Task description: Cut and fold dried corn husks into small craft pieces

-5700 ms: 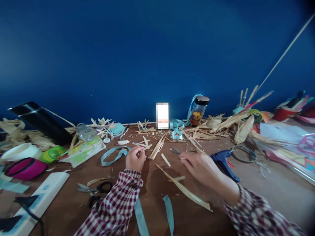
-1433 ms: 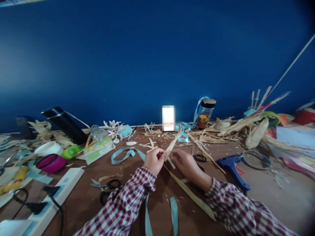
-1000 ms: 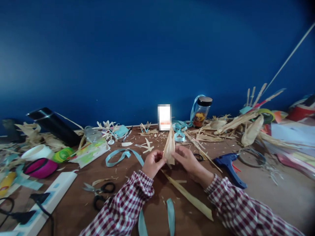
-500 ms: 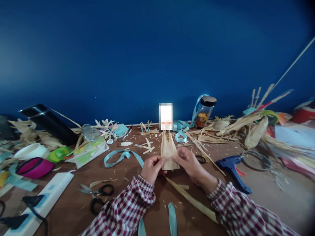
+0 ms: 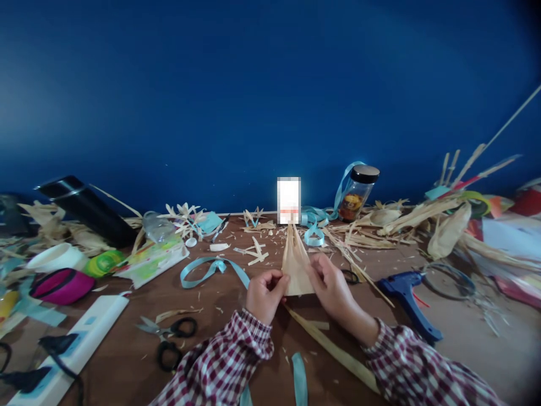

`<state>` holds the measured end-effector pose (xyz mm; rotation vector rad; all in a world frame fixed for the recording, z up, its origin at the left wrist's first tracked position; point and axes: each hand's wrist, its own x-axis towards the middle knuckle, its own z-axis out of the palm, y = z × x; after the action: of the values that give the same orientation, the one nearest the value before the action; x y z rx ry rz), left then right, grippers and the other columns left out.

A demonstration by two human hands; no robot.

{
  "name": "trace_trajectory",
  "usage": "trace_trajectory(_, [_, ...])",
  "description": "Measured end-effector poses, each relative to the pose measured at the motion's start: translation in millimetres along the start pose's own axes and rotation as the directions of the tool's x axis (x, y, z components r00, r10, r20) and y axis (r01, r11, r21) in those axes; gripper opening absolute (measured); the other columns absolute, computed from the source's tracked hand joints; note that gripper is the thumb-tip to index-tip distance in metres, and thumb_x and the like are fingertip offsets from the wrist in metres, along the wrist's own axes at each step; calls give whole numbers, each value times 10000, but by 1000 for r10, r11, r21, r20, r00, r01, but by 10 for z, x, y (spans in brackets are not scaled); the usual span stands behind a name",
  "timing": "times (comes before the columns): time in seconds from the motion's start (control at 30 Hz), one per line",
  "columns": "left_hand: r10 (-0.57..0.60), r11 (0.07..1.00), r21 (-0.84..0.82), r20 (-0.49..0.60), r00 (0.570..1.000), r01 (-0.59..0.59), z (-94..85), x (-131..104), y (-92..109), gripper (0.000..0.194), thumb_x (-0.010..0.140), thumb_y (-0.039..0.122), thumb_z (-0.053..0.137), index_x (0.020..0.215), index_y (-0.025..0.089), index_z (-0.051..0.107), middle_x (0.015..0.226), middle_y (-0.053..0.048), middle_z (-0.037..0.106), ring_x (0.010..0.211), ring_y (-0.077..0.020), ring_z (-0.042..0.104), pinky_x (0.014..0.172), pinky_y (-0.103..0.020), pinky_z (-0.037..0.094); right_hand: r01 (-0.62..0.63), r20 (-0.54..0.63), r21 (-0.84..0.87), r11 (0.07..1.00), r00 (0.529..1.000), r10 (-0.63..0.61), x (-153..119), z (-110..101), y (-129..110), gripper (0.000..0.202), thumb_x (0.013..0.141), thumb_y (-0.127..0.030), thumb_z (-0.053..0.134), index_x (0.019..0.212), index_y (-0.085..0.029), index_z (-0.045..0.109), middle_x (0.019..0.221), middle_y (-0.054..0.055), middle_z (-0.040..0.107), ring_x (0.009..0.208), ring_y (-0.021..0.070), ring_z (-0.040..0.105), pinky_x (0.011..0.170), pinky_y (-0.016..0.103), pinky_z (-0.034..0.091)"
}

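Note:
A pale corn husk piece [image 5: 297,270], narrow at the top and flared like a skirt, stands upright between my hands. My left hand [image 5: 265,294] pinches its left lower edge between thumb and fingers. On the opposite edge, my right hand [image 5: 332,288] grips the husk the same way. A blurred white patch covers whatever is at its top. Just below my hands a long husk strip [image 5: 333,349] lies on the table. A light blue ribbon strip [image 5: 300,379] is near the front edge, and a looped blue ribbon [image 5: 192,276] lies left of my left hand.
Black-handled scissors [image 5: 169,337] and a white power strip [image 5: 82,344] lie at left. A blue glue gun [image 5: 408,299] and a wire coil [image 5: 448,281] are at right. Along the wall stand a black flask [image 5: 91,211], a lidded jar [image 5: 357,192] and heaped husks [image 5: 448,225].
The husk's lower part looks wider, as my right hand has moved slightly away from my left. The whole view has shifted a little, with things appearing farther right.

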<state>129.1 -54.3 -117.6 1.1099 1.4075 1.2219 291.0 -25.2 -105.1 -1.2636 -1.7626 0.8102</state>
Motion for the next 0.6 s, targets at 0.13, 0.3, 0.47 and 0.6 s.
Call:
trace_trajectory(0.13, [74, 997, 2, -42, 996, -74, -21, 16, -1, 182, 654, 318, 701, 662, 159, 611, 515, 43, 554, 454, -98, 503, 455, -210, 416, 7, 19, -82, 997, 1000, -5, -6, 22, 35, 107, 871, -304, 447, 798, -228, 430, 543, -43, 462, 469, 145, 426, 489, 260, 277])
trace_trajectory(0.3, [-34, 990, -138, -40, 999, 28, -24, 51, -48, 223, 636, 334, 717, 689, 158, 591, 509, 56, 539, 452, -85, 484, 443, -197, 420, 2, 8, -52, 999, 1000, -1, -13, 34, 36, 102, 884, -307, 427, 827, -225, 446, 558, -27, 500, 484, 157, 469, 482, 263, 301])
trace_trajectory(0.47, [-84, 982, -172, -27, 996, 78, -5, 58, -72, 253, 666, 379, 688, 726, 166, 565, 513, 72, 511, 441, -84, 480, 430, -209, 460, 8, -1, -50, 999, 1000, -9, -14, 35, 24, 133, 903, -306, 385, 831, -214, 450, 643, 8, 547, 559, 170, 519, 534, 272, 372])
trace_trajectory(0.6, [-51, 984, -172, -10, 999, 48, 3, 38, -39, 253, 662, 362, 697, 718, 161, 554, 513, 67, 519, 448, -81, 478, 433, -197, 452, 6, -7, -54, 999, 1000, -6, -21, 39, 23, 138, 901, -298, 396, 823, -204, 460, 652, 12, 548, 569, 164, 511, 551, 268, 380])
